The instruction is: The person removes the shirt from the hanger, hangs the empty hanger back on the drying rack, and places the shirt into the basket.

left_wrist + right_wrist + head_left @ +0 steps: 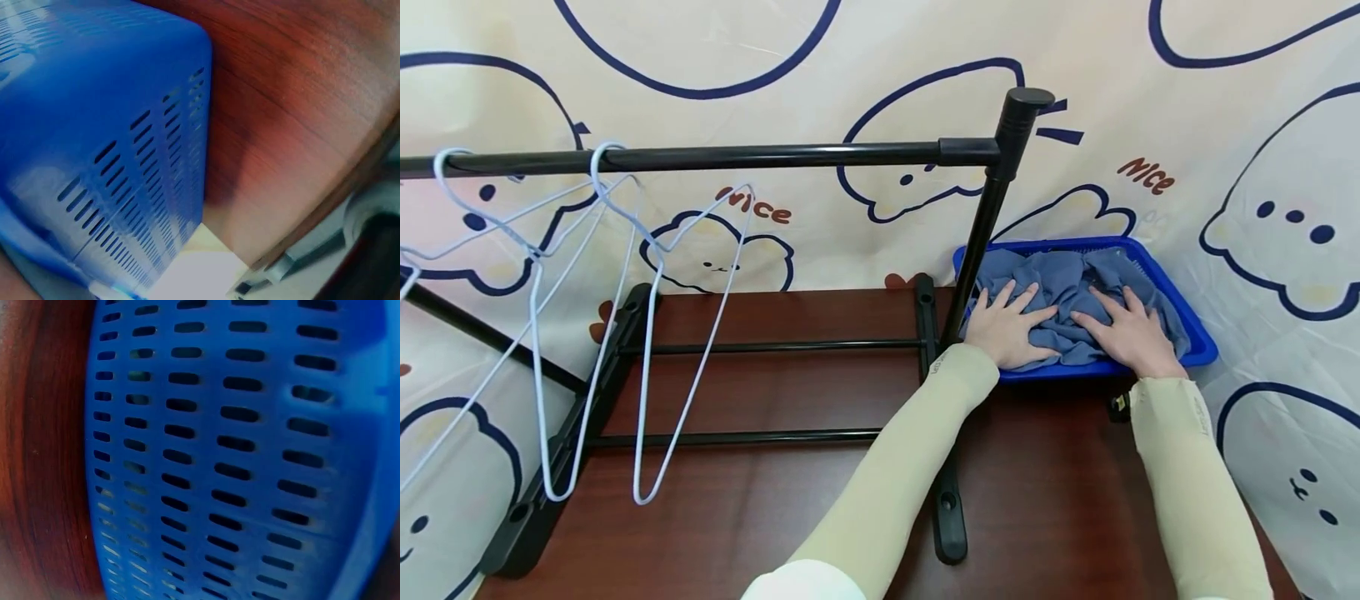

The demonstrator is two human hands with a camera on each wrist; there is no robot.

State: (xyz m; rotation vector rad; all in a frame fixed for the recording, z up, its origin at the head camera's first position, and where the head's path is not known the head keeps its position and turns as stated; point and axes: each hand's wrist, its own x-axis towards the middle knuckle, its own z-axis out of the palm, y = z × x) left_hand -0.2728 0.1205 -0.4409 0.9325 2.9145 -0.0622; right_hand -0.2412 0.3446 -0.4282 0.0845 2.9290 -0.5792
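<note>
Blue-grey cloth (1060, 279) lies bunched in a blue plastic basket (1197, 337) at the right of the head view. My left hand (1009, 327) rests on the cloth's left part with its fingers spread. On the right part of the cloth lies my right hand (1133, 335), its fingers also spread and fairly straight. Both wrists cross the basket's near rim. The left wrist view shows the slotted basket side (125, 150) close up, with only a sliver of skin at the lower left. Another slotted basket wall (206, 444) fills most of the right wrist view.
Left of the basket stands a black rack, its top bar (790, 156) carrying several light-blue wire hangers (647, 333). Its right post (985, 242) rises beside the basket, and a black foot (950, 521) extends toward me on the brown wooden table (1045, 500). A patterned curtain (1247, 108) hangs behind.
</note>
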